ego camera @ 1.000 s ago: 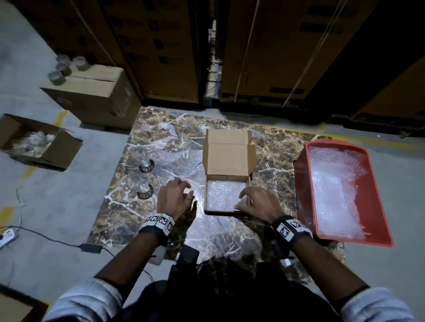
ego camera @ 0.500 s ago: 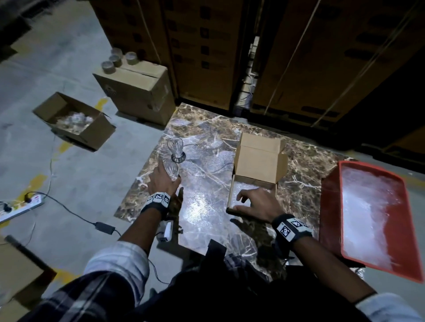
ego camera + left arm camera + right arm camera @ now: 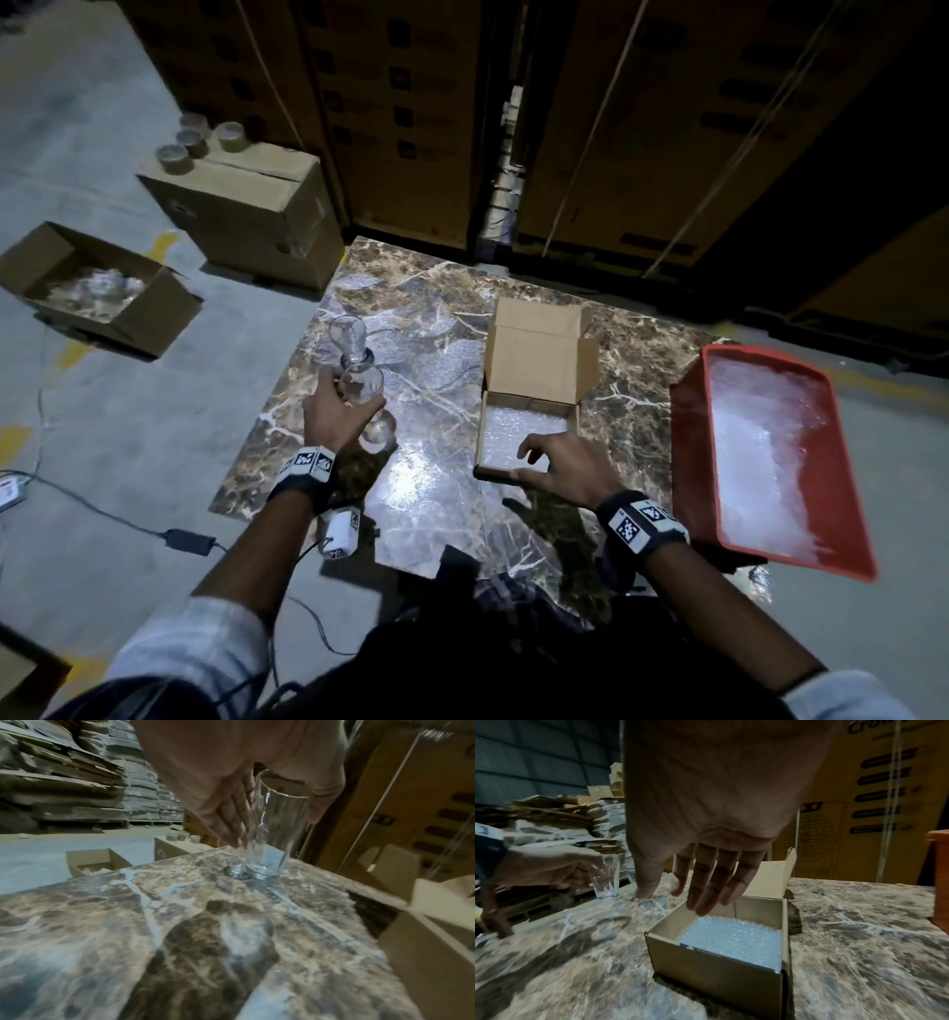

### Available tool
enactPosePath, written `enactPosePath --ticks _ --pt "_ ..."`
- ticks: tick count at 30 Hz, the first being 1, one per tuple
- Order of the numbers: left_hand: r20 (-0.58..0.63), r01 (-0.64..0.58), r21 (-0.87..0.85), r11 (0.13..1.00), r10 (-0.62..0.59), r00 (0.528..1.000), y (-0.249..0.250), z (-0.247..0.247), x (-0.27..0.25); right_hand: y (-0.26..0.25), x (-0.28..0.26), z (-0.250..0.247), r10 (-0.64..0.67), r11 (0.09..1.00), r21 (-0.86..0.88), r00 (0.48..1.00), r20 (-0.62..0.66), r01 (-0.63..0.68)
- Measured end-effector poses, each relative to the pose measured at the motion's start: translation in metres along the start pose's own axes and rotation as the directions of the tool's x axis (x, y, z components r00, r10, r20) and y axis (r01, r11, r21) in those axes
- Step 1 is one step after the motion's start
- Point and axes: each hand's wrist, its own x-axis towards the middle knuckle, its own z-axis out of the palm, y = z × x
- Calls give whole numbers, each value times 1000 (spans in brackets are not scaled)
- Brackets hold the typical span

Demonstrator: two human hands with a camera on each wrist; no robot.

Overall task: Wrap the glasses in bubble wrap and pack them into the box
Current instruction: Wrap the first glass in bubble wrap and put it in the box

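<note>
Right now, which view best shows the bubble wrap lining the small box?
The right wrist view: the bubble wrap fills the open box floor, close up. The head view shows it small, partly behind the right hand; the left wrist view misses it.

surface (image 3: 452, 318): brown marble, veined white
box (image 3: 539, 360): plain tan cardboard
bubble wrap (image 3: 518, 437) in the box: clear, whitish, dotted with small bubbles
glass (image 3: 275, 833): clear, colourless
tray (image 3: 690, 462) right of the box: red, filled with whitish wrap
wristbands (image 3: 639, 521): black, with black-and-white square markers
floor (image 3: 102, 411) left of the surface: grey, yellow marks
</note>
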Motion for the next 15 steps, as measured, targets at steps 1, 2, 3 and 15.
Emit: enactPosePath --ticks 1,2,3,15 --pt "41 -5 -56 998 7 999 10 5 -5 3 -3 -2 24 999 37 999 -28 -23" --pt "82 -14 -114 993 24 996 19 11 -10 6 -7 -4 50 995 84 997 -56 -45" --pt "132 -21 -172 985 44 990 32 19 -15 10 -12 -7 77 990 127 993 -86 -66" --pt "721 36 -417 908 306 621 193 118 -107 152 -87 -86 787 502 782 570 -236 -369"
